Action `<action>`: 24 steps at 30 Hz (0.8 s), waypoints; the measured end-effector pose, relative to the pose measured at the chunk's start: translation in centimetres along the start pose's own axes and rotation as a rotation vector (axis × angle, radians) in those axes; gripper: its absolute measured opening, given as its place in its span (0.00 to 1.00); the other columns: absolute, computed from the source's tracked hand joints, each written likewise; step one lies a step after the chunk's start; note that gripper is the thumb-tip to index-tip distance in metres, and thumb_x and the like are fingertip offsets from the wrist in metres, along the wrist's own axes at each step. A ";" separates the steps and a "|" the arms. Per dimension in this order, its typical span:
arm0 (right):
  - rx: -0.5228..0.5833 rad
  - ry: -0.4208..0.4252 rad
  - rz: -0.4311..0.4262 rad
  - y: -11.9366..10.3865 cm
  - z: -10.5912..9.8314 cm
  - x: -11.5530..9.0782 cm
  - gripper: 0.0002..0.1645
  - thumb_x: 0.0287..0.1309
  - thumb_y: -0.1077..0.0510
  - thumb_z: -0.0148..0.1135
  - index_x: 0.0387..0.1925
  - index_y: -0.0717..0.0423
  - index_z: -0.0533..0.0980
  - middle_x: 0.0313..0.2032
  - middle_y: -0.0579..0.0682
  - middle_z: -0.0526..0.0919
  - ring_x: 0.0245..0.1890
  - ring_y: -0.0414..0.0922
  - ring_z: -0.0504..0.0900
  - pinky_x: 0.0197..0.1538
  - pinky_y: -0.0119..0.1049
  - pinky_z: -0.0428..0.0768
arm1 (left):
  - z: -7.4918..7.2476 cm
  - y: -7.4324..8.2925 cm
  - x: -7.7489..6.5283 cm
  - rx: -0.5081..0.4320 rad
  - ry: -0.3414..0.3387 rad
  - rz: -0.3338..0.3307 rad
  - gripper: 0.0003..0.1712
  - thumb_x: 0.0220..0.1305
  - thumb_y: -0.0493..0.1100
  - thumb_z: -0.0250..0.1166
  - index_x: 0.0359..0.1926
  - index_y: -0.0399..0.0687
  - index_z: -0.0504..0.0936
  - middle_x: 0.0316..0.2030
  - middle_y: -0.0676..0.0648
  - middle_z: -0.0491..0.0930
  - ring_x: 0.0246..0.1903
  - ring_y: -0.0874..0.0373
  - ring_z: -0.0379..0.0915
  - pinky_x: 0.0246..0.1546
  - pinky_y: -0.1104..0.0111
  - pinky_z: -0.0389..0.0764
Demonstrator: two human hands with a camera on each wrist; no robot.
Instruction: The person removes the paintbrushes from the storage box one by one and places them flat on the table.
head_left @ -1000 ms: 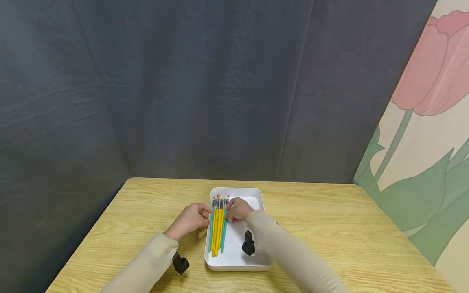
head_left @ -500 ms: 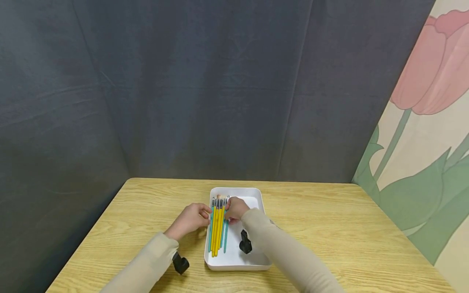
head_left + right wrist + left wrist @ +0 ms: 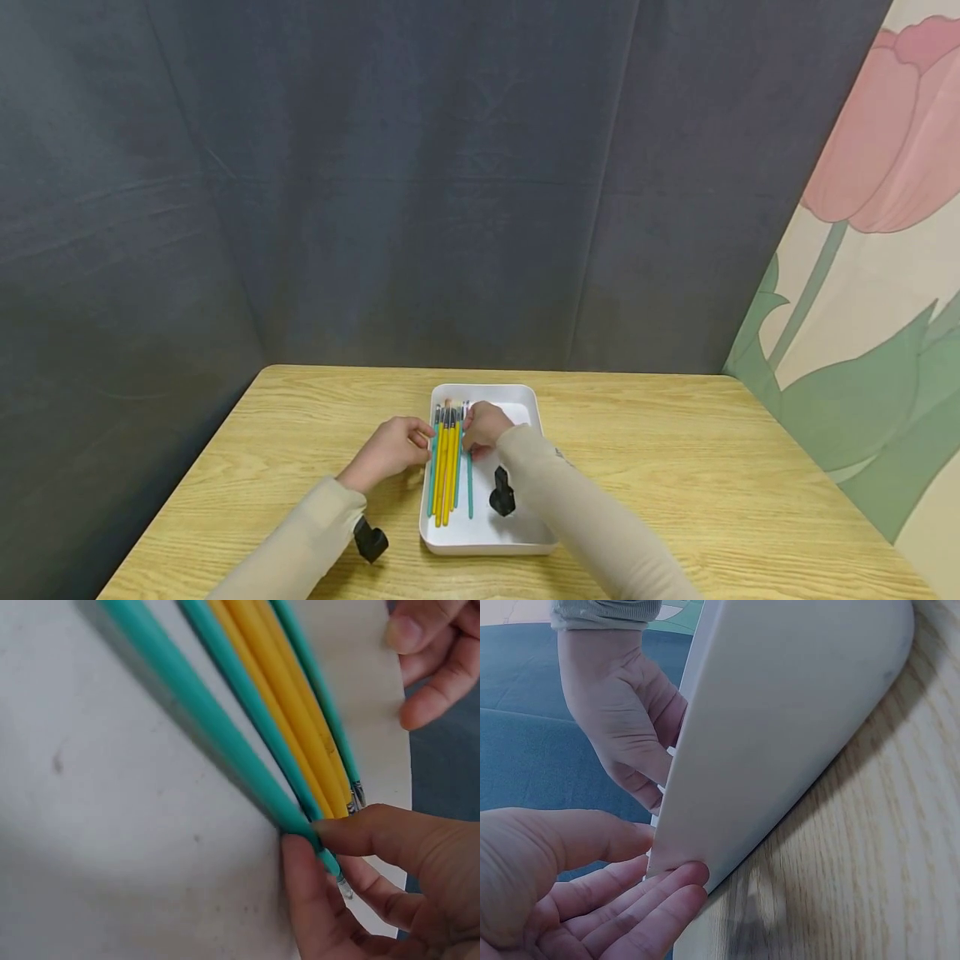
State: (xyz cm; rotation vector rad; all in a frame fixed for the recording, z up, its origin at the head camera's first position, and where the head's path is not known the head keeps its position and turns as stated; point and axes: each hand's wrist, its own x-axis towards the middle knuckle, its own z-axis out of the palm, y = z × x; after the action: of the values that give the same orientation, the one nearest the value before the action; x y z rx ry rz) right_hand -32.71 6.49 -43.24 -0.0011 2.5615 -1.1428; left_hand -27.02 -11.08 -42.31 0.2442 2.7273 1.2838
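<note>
A white tray (image 3: pixel 487 548) holds several paintbrushes lying lengthwise along its left side, bristles pointing away. The bunch mixes yellow paintbrushes (image 3: pixel 443 479) with teal ones. My right hand (image 3: pixel 486 426) reaches into the tray and pinches a teal paintbrush (image 3: pixel 217 746) between thumb and fingers, near its metal ferrule. Its handle slants apart from the others in the right wrist view, with the tail end (image 3: pixel 470 500) to the right of the bunch. At the tray's left wall, my left hand (image 3: pixel 392 450) holds the edge, thumb at the rim and fingertips against the outer side (image 3: pixel 765 735).
The tray stands on a wood-grain table (image 3: pixel 660 483). A dark curtain (image 3: pixel 435 183) hangs behind the table, and a wall with a painted tulip (image 3: pixel 862 133) rises on the right. Black wrist cameras (image 3: pixel 502 493) sit on both sleeves.
The teal paintbrush in my right hand has come away from the bunch, its tail end shifting right. My left hand has stayed at the tray's edge.
</note>
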 end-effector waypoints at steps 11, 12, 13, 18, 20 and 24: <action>0.196 -0.068 0.058 0.1 -1.6 -0.9 0.18 0.47 0.75 0.62 0.42 0.64 0.74 0.21 0.50 0.72 0.19 0.41 0.73 0.28 0.35 0.83 | 0.0 -0.1 0.0 -0.014 -0.011 -0.003 0.16 0.53 0.34 0.70 0.45 0.38 0.82 0.31 0.48 0.79 0.30 0.58 0.73 0.31 0.68 0.75; 0.210 -0.074 0.056 0.2 -1.8 -0.9 0.18 0.47 0.75 0.62 0.43 0.63 0.74 0.22 0.50 0.73 0.19 0.42 0.74 0.29 0.35 0.83 | -0.1 -0.1 0.0 -0.018 -0.011 -0.003 0.16 0.53 0.34 0.70 0.45 0.38 0.82 0.31 0.48 0.79 0.30 0.58 0.73 0.31 0.68 0.75; 0.223 -0.080 0.050 0.2 -2.0 -1.0 0.19 0.47 0.74 0.62 0.43 0.63 0.74 0.23 0.50 0.73 0.20 0.42 0.74 0.30 0.35 0.83 | 0.0 -0.1 0.0 -0.023 -0.013 -0.005 0.16 0.53 0.34 0.70 0.45 0.38 0.82 0.31 0.48 0.79 0.31 0.58 0.73 0.31 0.69 0.75; 0.304 -0.116 0.016 0.5 -3.2 -1.7 0.22 0.50 0.73 0.60 0.49 0.63 0.74 0.32 0.52 0.77 0.28 0.43 0.76 0.40 0.40 0.84 | -0.1 -0.2 0.1 -0.028 -0.012 -0.002 0.16 0.53 0.34 0.69 0.45 0.37 0.82 0.31 0.48 0.79 0.31 0.57 0.73 0.32 0.69 0.75; 0.337 -0.125 0.004 0.7 -3.8 -2.1 0.23 0.51 0.72 0.61 0.52 0.63 0.73 0.35 0.53 0.77 0.31 0.43 0.78 0.43 0.43 0.84 | -0.1 -0.2 0.1 -0.028 -0.012 -0.006 0.16 0.53 0.34 0.69 0.45 0.37 0.82 0.31 0.48 0.79 0.30 0.57 0.73 0.32 0.69 0.75; 0.389 -0.131 -0.011 1.3 -5.0 -2.7 0.24 0.54 0.72 0.61 0.54 0.64 0.72 0.37 0.54 0.76 0.32 0.44 0.79 0.45 0.45 0.83 | -0.2 -0.1 0.0 -0.032 -0.012 -0.012 0.16 0.53 0.33 0.69 0.45 0.36 0.82 0.31 0.47 0.78 0.30 0.57 0.72 0.32 0.68 0.75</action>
State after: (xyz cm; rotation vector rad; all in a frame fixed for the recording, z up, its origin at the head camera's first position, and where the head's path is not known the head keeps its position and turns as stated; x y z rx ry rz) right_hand -31.54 11.32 -40.25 0.0022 2.1926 -1.5703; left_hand -27.06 -11.31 -42.32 0.2318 2.6916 1.3171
